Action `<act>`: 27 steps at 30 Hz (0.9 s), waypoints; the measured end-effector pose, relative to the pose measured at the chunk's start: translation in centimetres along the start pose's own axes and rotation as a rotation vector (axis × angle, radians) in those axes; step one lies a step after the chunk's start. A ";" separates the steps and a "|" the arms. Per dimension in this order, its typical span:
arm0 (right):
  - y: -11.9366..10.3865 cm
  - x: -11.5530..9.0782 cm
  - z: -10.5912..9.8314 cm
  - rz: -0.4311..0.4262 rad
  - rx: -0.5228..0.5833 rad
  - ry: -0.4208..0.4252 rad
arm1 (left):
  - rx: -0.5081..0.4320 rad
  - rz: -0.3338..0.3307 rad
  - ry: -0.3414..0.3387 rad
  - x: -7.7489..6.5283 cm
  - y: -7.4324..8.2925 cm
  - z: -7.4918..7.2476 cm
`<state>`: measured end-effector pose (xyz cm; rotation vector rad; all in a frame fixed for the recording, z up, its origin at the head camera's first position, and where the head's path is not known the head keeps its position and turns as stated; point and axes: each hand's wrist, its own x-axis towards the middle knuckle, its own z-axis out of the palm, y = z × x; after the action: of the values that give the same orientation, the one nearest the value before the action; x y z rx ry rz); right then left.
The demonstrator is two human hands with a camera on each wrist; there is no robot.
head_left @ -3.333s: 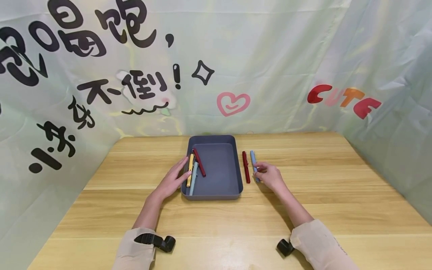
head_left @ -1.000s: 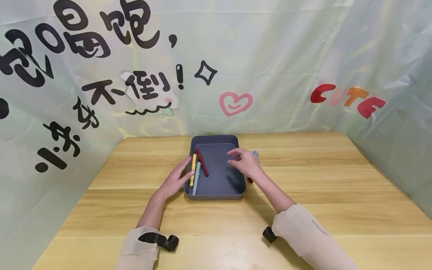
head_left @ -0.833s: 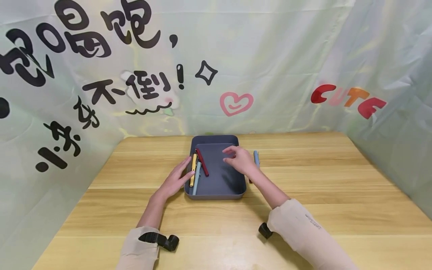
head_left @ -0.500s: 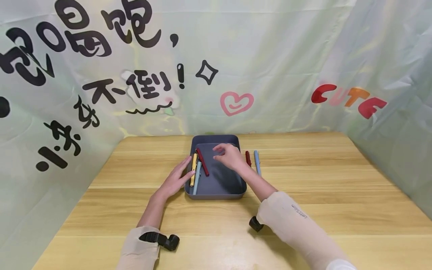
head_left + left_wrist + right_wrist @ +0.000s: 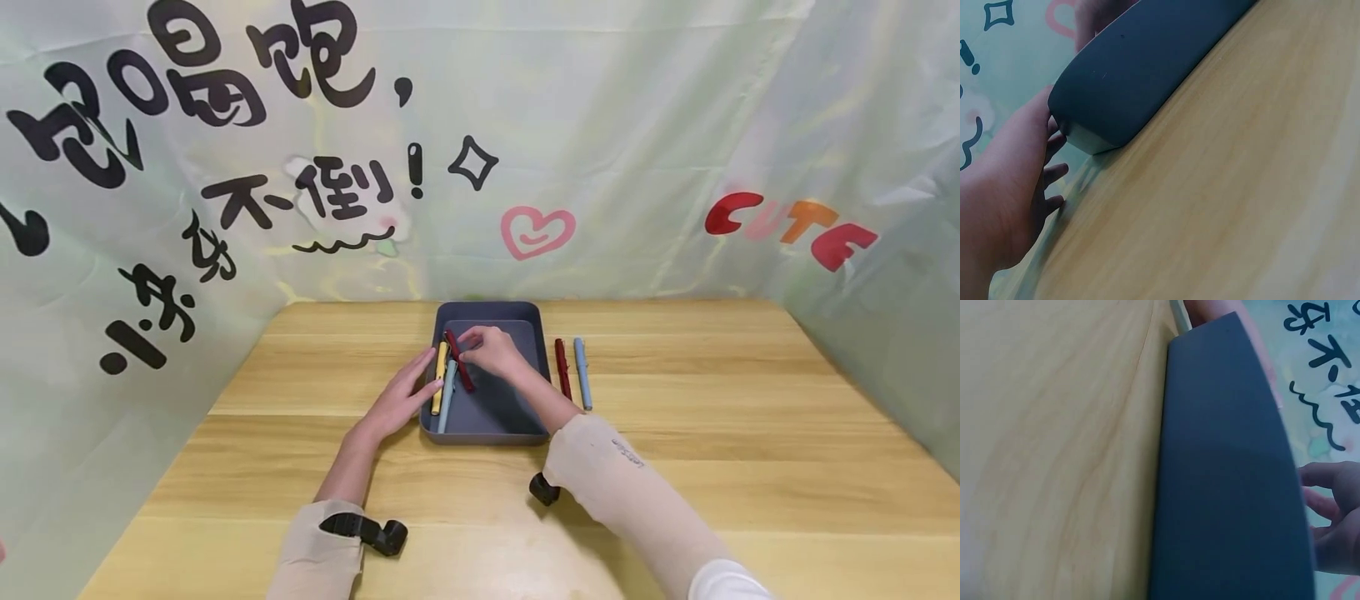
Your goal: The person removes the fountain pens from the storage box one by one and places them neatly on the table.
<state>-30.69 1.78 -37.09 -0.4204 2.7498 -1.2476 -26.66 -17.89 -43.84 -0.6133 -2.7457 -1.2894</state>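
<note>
A dark grey tray [image 5: 517, 429] holds a yellow pen [image 5: 437, 398], a pale blue pen [image 5: 447, 400] and a dark red pen [image 5: 467, 380] along its left side. My left hand [image 5: 399, 400] rests against the tray's left wall, fingers extended and thumb over the rim beside the pens. My right hand [image 5: 495, 350] reaches into the tray from the right, its fingertips at the dark red pen, thumb and fingers bent and apart. In the right wrist view the tray wall hides the pens, and part of the right hand [image 5: 1338, 509] shows beyond it.
Right of the tray, a second dark red pen [image 5: 562, 367] and a blue pen [image 5: 582, 375] lie side by side on the wooden table [image 5: 712, 433]. A printed cloth [image 5: 615, 150] hangs behind the table and along its sides.
From beside the blue pen outside the tray, my right hand has moved left over the tray to the dark red pen inside. The left hand stays at the tray's left side.
</note>
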 end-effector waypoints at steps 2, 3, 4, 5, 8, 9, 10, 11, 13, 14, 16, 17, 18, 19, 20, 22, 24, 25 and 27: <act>0.2 0.4 0.3 0.021 0.018 -0.016 | 0.003 -0.007 -0.005 0.1 0.0 0.1; 0.4 0.5 0.4 0.028 0.027 -0.024 | 0.003 -0.010 -0.007 0.1 0.0 0.1; 0.5 0.6 0.6 0.034 0.037 -0.035 | 0.004 -0.011 -0.009 0.2 -0.1 0.2; 0.7 0.8 0.7 0.038 0.045 -0.043 | 0.006 -0.014 -0.010 0.2 -0.1 0.2; 1.2 1.1 0.9 0.049 0.068 -0.067 | 0.017 -0.019 -0.013 0.3 -0.1 0.3; 1.3 1.2 1.0 0.053 0.078 -0.076 | 0.019 -0.019 -0.013 0.3 -0.1 0.3; 1.4 1.3 1.1 0.057 0.092 -0.086 | 0.021 -0.014 -0.014 0.3 -0.1 0.3; 1.5 1.3 1.1 0.064 0.104 -0.095 | 0.026 -0.017 -0.014 0.3 0.0 0.3; 1.6 1.4 1.2 0.076 0.124 -0.115 | 0.030 -0.019 -0.012 0.3 0.0 0.4; 1.7 1.4 1.3 0.083 0.131 -0.123 | 0.032 -0.018 -0.010 0.3 0.0 0.4; 1.7 1.4 1.4 0.089 0.124 -0.129 | 0.034 -0.012 -0.007 0.3 0.0 0.4; 1.8 1.4 1.4 0.093 0.115 -0.128 | 0.036 -0.014 -0.003 0.2 0.0 0.4; 1.8 1.4 1.5 0.092 0.099 -0.128 | 0.033 -0.012 -0.001 0.2 0.0 0.4; 1.8 1.5 1.6 0.089 0.079 -0.124 | 0.030 -0.010 0.002 0.2 0.0 0.4; 1.8 1.5 1.7 0.084 0.055 -0.120 | 0.028 -0.011 0.004 0.1 0.0 0.4; 1.8 1.6 1.9 0.071 0.009 -0.110 | 0.022 -0.014 0.006 0.1 -0.1 0.4; 1.7 1.6 2.0 0.058 -0.032 -0.099 | 0.023 -0.024 0.003 0.1 -0.2 0.3; 1.6 1.6 2.0 0.055 -0.045 -0.094 | 0.026 -0.028 0.001 0.1 -0.2 0.3; 1.6 1.6 2.1 0.057 -0.050 -0.085 | 0.032 -0.036 -0.002 0.1 -0.3 0.2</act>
<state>-32.18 0.85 -39.62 -0.3865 2.7062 -1.1234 -26.83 -17.87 -44.17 -0.5661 -2.7853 -1.2493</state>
